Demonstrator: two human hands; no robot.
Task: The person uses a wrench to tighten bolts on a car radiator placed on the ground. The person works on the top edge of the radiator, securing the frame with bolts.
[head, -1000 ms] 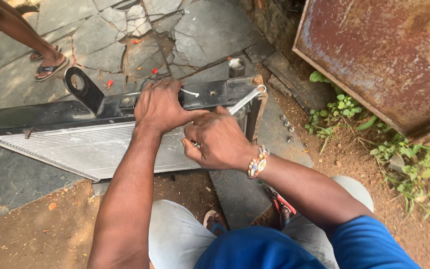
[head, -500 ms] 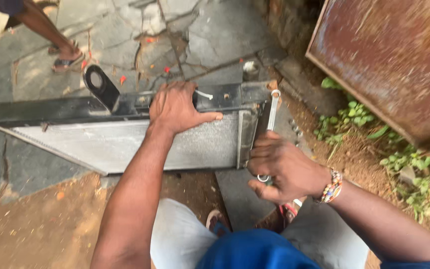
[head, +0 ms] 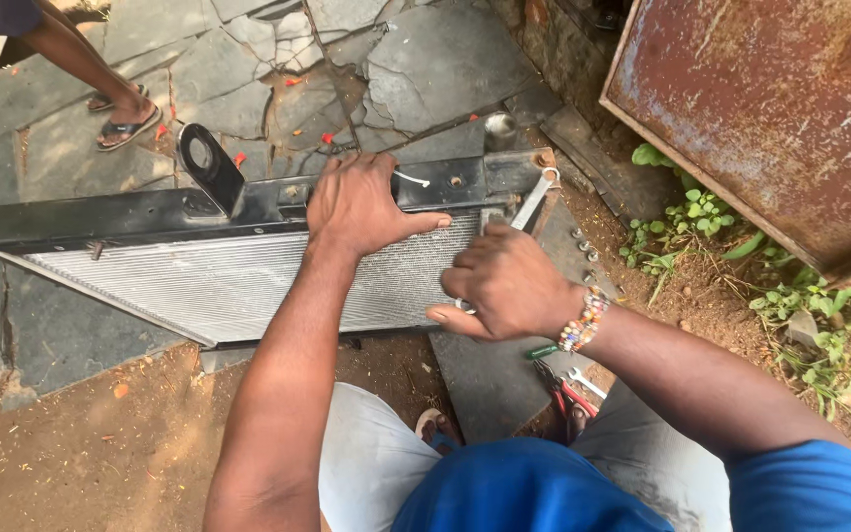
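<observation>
At frame centre, left hand [head: 361, 202] presses flat, fingers spread, on radiator [head: 238, 281] top bar. Right hand [head: 504, 286] is clamped on spanner [head: 532, 202]. Fins likely fragile; grip the stiff bar.

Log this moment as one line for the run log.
left hand: pressed flat on radiator top bar | right hand: gripping wrench at radiator's right end | ground: stone slabs

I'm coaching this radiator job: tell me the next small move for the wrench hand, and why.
Probably swing the wrench handle a short arc. The right hand grips its lower end, its ring end sits at the radiator top corner, and the left hand braces the black top bar.
</observation>
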